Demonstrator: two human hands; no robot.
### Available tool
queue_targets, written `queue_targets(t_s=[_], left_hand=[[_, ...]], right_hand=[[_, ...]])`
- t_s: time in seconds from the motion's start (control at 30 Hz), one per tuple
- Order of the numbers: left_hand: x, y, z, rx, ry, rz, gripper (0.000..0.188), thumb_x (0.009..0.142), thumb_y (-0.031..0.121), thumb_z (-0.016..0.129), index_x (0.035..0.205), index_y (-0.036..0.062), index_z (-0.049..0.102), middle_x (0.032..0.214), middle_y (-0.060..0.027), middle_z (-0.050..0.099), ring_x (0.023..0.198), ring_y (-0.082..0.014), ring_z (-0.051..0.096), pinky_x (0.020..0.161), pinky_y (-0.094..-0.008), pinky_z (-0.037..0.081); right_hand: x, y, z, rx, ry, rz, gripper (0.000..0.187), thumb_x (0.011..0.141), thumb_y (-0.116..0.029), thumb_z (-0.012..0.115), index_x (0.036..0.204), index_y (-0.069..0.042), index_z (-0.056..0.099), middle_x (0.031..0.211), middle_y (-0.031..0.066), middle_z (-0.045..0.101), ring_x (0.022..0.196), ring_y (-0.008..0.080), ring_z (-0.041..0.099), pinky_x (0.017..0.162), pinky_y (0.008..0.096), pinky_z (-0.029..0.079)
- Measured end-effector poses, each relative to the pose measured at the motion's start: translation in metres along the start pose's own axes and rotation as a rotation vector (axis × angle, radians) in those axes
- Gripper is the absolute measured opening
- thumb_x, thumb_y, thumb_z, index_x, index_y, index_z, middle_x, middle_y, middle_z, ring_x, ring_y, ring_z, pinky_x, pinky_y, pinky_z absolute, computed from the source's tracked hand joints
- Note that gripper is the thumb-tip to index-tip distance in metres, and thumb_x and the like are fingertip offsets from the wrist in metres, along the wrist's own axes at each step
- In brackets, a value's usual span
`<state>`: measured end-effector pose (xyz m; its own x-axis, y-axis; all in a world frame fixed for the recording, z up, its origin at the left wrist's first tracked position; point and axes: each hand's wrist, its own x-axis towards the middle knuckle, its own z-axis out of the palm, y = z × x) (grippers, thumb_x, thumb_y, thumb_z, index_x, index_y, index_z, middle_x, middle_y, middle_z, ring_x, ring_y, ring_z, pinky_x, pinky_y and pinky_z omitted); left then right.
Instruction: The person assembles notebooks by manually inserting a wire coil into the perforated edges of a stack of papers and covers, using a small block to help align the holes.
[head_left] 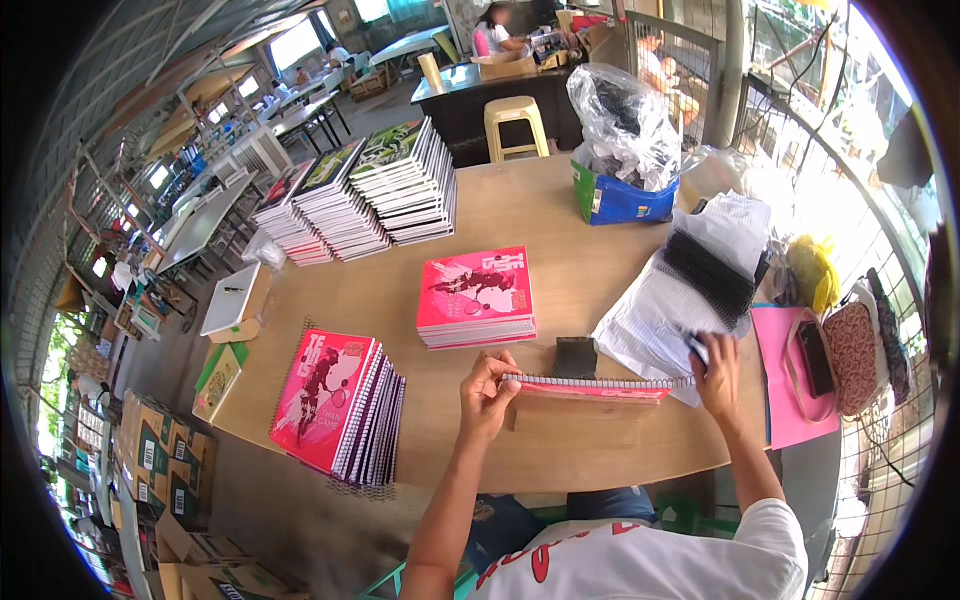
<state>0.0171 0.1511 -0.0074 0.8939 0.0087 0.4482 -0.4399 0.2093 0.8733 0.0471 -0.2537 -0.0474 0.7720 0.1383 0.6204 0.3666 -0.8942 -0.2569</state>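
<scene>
My left hand (483, 395) is closed on the left end of a pink-covered spiral notebook (590, 388). The notebook stands on edge, with its coil-bound spine turned up. At the spine's right end, my right hand (717, 370) is closed round a small dark tool (697, 345), blurred and partly hidden by the fingers. Just beyond the spine lies a small black block (575, 357). A pile of pink notebooks without visible coils (477, 295) sits ahead of my left hand. Nearer on the left is a pile of coil-bound pink notebooks (325, 400).
Tall notebook stacks (405, 185) stand at the far left. White sheets (640, 310) carry a bundle of black coils (708, 272) on the right. A blue box (628, 200) holds clear plastic bags. A phone (815, 358) and pouch lie by the right edge.
</scene>
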Motion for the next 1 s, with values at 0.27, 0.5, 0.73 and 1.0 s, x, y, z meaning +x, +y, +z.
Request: queue_targets(t_s=[0.27,0.5,0.73,1.0], left_hand=[[-0.002,-0.007,-0.008,0.021,0.020,0.000,0.016,0.088,0.006,0.077,0.094,0.0038,0.061,0.109,-0.0038,0.054,0.098,-0.0115,0.052,0.090,-0.0292,0.044],[0.002,-0.007,-0.005,-0.080,0.022,-0.050,0.024,0.084,0.008,0.083,0.093,0.0032,0.061,0.107,-0.0038,0.055,0.096,-0.0105,0.051,0.085,-0.0275,0.043],[-0.002,-0.010,-0.005,0.062,0.004,0.009,0.025,0.083,0.011,0.084,0.096,0.0049,0.064,0.107,-0.0014,0.056,0.088,-0.0067,0.046,0.078,-0.0246,0.041],[-0.012,0.031,0.055,0.135,0.479,0.089,0.016,0.103,0.017,0.062,0.101,0.0007,0.062,0.093,-0.0039,0.058,0.086,-0.0108,0.051,0.076,-0.0266,0.044]], right_hand=[[0.183,-0.204,-0.078,0.006,-0.072,-1.040,0.042,0.072,-0.030,0.075,0.111,-0.015,0.072,0.113,0.0030,0.062,0.115,0.0220,0.058,0.114,0.0658,0.033],[0.192,-0.234,-0.053,-0.003,0.076,-1.383,0.018,0.071,-0.025,0.066,0.084,-0.014,0.071,0.091,-0.0029,0.061,0.103,0.0180,0.059,0.120,0.0609,0.031],[0.172,-0.214,-0.059,0.010,-0.348,-1.018,0.022,0.073,-0.030,0.075,0.084,-0.012,0.073,0.089,0.0033,0.065,0.088,0.0211,0.066,0.106,0.0505,0.043],[0.180,-0.190,-0.096,0.312,-0.092,-0.544,0.040,0.072,-0.023,0.084,0.108,-0.010,0.073,0.098,0.0078,0.068,0.098,0.0279,0.065,0.103,0.0513,0.042]])
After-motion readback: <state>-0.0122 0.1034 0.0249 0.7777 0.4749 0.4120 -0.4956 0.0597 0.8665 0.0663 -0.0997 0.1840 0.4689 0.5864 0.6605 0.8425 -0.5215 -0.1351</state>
